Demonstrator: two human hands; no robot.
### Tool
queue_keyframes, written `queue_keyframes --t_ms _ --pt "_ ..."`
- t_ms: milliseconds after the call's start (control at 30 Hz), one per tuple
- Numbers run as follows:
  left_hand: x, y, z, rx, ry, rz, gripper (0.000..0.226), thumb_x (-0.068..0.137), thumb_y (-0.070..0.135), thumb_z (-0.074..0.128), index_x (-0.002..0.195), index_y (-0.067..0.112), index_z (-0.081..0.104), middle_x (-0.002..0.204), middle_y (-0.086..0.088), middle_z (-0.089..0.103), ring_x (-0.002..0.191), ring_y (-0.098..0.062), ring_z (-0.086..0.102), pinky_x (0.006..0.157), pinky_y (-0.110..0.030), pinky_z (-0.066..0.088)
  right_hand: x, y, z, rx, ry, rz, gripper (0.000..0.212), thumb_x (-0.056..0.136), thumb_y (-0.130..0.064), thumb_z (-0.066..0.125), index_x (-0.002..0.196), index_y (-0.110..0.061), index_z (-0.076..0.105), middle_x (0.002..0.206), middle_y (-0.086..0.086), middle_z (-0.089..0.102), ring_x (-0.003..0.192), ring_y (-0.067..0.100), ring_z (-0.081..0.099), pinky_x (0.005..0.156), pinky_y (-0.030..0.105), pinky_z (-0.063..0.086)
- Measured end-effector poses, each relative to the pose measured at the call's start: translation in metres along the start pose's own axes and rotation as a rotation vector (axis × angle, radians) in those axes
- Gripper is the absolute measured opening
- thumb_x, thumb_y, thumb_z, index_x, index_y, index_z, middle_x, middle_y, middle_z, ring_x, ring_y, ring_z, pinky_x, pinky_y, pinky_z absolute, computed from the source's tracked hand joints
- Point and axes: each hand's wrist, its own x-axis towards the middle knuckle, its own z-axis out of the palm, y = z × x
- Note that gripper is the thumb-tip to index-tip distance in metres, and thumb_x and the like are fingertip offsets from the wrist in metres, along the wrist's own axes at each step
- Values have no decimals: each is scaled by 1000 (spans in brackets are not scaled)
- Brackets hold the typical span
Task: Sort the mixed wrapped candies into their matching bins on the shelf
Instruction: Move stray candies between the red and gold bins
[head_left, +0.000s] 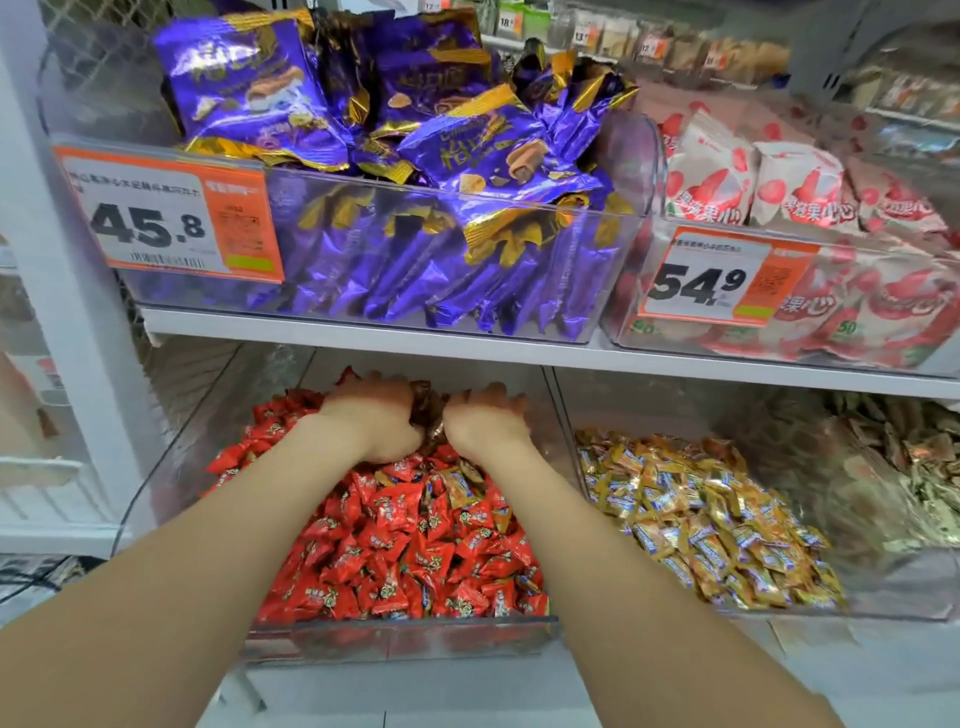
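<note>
Looks partway done at best: inside the red-candy bin (400, 642), mostly red candies (395, 551), but with gold-wrapped strays (457, 486) near the middle and a clump of brown candies (428, 413) at the back, none yet in matching bins. At that back end, left grip (371, 415) and right grip (488, 423) side by side, both curled around the brown clump. Right of the red-candy bin, a gold-candy bin (893, 587) heaped with gold candies (701, 525); above it, a bin of purple packets (618, 223); above and right, strawberry-print packs (727, 182).
</note>
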Motion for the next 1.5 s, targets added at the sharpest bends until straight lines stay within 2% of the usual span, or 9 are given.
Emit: queue_keyframes --t_ms 167,367,567,767,933,1067,1300,1400,1500 --pt "3 3 -2 -262 -91 126 18 67 38 62 75 22 63 73 5 69 67 -18 66 60 -32 55 9 -1 8 58 -47 76 53 108 -45 33 146 -11 47 147 19 45 139 42 43 115 50 38" --pt "-9 -1 3 -439 -148 128 79 47 36 75 122 28 50 92 1 70 75 -19 72 56 -33 56 13 -1 7 290 -104 91 47 110 -31 31 138 -9 61 128 13 67 107 29 66 85 34 54" --pt "-35 -10 -13 -571 -70 170 71 65 17 84 126 30 49 96 3 70 78 -17 69 71 -39 60 -11 2 -12 536 -201 -37 35 96 -30 43 99 -12 73 105 15 78 95 34 71 86 46 57" --pt "-67 -20 -27 -431 -39 329 86 60 33 97 132 30 51 120 16 58 109 -4 59 94 -20 45 -47 21 -40 370 -339 -324 21 92 -14 62 105 -18 77 114 4 79 115 24 72 106 40 53" --pt "-89 -20 -30 -305 80 271 92 53 63 96 125 31 50 115 12 61 105 -10 59 93 -33 51 -70 34 -56 -99 -348 -612 54 92 -2 58 140 -26 61 120 -8 70 96 11 67 86 28 56" --pt "-98 -13 -23 -273 81 367 112 59 54 97 151 25 39 120 7 55 101 -7 53 88 -22 43 -76 43 -54 -272 -224 -825 64 89 -9 70 147 -29 53 145 -12 60 133 6 53 110 18 37" --pt "-102 -7 -15 -139 149 291 73 76 43 90 139 23 59 122 -1 65 115 -22 60 92 -30 46 -70 50 -55 -284 -132 -845 36 94 -25 75 129 -31 66 118 -10 71 96 4 59 91 27 46" --pt "-101 -8 -17 -165 168 233 44 75 32 93 112 22 72 104 3 71 98 -19 66 84 -33 53 -69 50 -58 -197 -131 -788 21 101 -23 68 121 -29 67 82 -13 68 67 1 63 66 16 46" --pt "-103 -8 -20 -253 211 198 26 80 23 90 101 28 75 96 9 70 82 -6 63 71 -21 47 -64 49 -57 -11 -148 -711 20 105 -23 63 124 -28 66 79 -9 68 67 3 62 69 24 51"
